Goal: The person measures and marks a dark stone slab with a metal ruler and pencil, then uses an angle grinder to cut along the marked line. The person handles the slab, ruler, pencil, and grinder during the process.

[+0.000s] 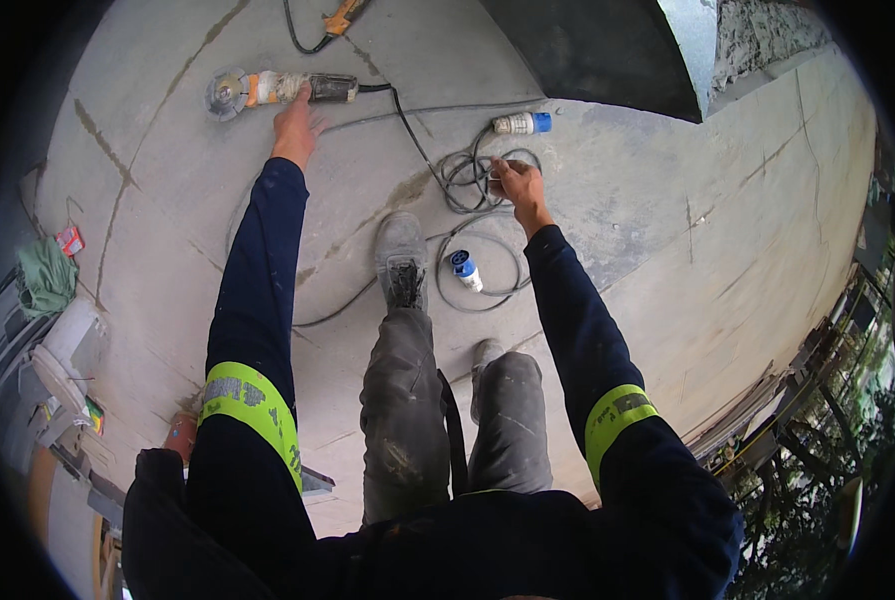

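Observation:
My left hand (294, 127) reaches onto the body of an angle grinder (277, 87) with a metal disc at upper left, fingers apart and touching it. My right hand (515, 185) is closed on dark cable beside a loose coil (459, 172). A blue-and-white plug (520, 123) lies above that hand; another blue-and-white connector (464, 270) lies below, inside a loop of cable. My left shoe (401, 255) stands beside the cables.
An orange tool (342, 16) with a black cord is at the top. A dark angular panel (607, 50) occupies the upper right. Green cloth (47, 275) and assorted boards lie left. The concrete floor (727, 250) has cracks; piled material and foliage border the right.

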The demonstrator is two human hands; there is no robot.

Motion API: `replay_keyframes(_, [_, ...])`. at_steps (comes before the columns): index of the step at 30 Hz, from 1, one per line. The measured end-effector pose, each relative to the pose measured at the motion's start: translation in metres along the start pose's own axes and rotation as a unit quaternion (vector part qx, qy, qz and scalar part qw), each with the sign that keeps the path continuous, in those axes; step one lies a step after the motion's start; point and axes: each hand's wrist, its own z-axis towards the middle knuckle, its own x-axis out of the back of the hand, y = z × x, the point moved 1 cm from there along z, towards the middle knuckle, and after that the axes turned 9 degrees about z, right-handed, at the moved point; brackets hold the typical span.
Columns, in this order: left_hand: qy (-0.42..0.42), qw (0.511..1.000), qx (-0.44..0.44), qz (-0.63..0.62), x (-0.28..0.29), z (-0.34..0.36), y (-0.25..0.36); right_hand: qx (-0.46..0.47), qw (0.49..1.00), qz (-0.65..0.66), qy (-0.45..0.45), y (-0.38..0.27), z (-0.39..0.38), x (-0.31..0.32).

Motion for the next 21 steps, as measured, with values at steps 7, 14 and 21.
replay_keyframes(7, [0.048,0.990,-0.132,0.007,0.001,0.103,-0.001,0.063,0.971,0.213,0.085,-0.020,0.094,-0.027])
replay_keyframes(14, [-0.056,0.979,-0.122,-0.154,0.047,0.018,0.014,0.356,0.918,0.112,0.132,-0.020,-0.026,0.066])
replay_keyframes(21, [-0.107,0.939,-0.245,-0.214,0.073,-0.161,-0.020,0.303,0.913,-0.218,-0.166,0.100,-0.127,0.105])
